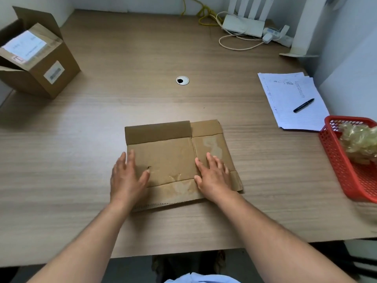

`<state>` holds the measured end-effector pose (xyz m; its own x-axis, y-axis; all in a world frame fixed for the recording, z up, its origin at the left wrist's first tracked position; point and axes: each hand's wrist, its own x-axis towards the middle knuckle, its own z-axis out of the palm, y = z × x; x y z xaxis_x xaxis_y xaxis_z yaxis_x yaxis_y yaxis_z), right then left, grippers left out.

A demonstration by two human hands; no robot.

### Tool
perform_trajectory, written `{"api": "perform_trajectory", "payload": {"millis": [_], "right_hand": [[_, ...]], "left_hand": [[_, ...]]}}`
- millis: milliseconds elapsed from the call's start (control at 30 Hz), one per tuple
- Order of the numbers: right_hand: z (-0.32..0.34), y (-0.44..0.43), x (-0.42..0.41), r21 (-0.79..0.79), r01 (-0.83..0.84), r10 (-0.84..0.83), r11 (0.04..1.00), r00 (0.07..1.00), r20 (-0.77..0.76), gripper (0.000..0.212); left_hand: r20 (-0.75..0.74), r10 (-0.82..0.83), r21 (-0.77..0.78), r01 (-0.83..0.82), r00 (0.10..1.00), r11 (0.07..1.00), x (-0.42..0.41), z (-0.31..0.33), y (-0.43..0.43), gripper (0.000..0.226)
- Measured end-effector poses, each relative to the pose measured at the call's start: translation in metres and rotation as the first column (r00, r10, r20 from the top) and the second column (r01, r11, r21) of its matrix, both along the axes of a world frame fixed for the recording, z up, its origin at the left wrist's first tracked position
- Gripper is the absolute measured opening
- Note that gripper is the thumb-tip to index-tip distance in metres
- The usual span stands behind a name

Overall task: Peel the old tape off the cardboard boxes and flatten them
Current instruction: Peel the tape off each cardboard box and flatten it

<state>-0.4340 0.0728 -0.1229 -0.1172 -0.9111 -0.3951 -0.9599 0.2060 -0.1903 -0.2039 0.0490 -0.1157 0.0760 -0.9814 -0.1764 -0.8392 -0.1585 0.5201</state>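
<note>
A flattened brown cardboard box (pixel 173 152) lies on the wooden table (pixel 142 58) in front of me, with pale patches where its surface is torn. My left hand (pixel 127 178) rests flat on its left edge, fingers straight. My right hand (pixel 213 176) presses flat on its right half, fingers spread. The far left flap of the flattened box curls up a little. A second cardboard box (pixel 38 64) stands at the table's far left corner, its flaps open and white labels on its top and side.
A red plastic basket (pixel 336 160) at the right edge holds a crumpled wad of clear tape (pixel 359 144). Sheets of paper (pixel 289 99) with a black pen (pixel 304 105) lie beyond it. Cables and a white router (pixel 242 25) sit at the back. A cable grommet (pixel 182 80) is mid-table.
</note>
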Motion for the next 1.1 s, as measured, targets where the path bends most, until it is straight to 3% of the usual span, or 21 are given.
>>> {"api": "perform_trajectory", "payload": {"millis": [133,300,400,533,633,800,933,1033,1100], "right_hand": [[0.003,0.009,0.009,-0.011,-0.024,0.023,1.0,0.998,-0.05,0.06],[0.006,-0.002,0.025,-0.198,-0.08,0.076,0.977,0.997,-0.03,0.058],[-0.001,-0.03,0.036,-0.173,-0.195,0.195,0.965,0.981,-0.02,0.068],[-0.016,-0.062,0.045,-0.126,-0.288,0.272,0.949,0.954,-0.129,0.071],[-0.029,-0.068,0.044,-0.092,-0.299,0.282,0.95,0.945,-0.163,0.071],[-0.039,-0.065,0.044,-0.172,-0.277,0.245,0.945,0.951,-0.187,0.078],[-0.035,-0.069,0.046,-0.15,-0.28,0.252,0.948,0.951,-0.181,0.075],[-0.024,-0.073,0.042,-0.189,-0.263,0.258,0.946,0.965,-0.053,0.065],[-0.011,-0.07,0.034,-0.254,-0.122,0.176,0.959,0.964,0.2,0.054]], "left_hand": [[0.298,-0.339,0.096,0.325,0.892,0.941,-0.011,-0.02,0.018,0.072],[0.425,-0.404,0.175,0.364,0.81,0.915,-0.008,-0.038,0.024,0.073],[0.448,-0.391,0.165,0.355,0.804,0.92,-0.008,-0.042,0.025,0.074],[0.458,-0.381,0.155,0.349,0.803,0.924,-0.009,-0.042,0.025,0.073],[0.455,-0.372,0.124,0.356,0.809,0.926,-0.009,-0.038,0.025,0.072],[0.382,-0.362,-0.005,0.394,0.85,0.919,-0.01,-0.04,0.026,0.067],[0.399,-0.351,-0.011,0.387,0.847,0.922,-0.01,-0.042,0.022,0.067],[0.395,-0.356,0.017,0.381,0.847,0.925,-0.012,-0.038,0.021,0.067],[0.404,-0.355,0.052,0.367,0.843,0.929,-0.011,-0.04,0.022,0.068]]}}
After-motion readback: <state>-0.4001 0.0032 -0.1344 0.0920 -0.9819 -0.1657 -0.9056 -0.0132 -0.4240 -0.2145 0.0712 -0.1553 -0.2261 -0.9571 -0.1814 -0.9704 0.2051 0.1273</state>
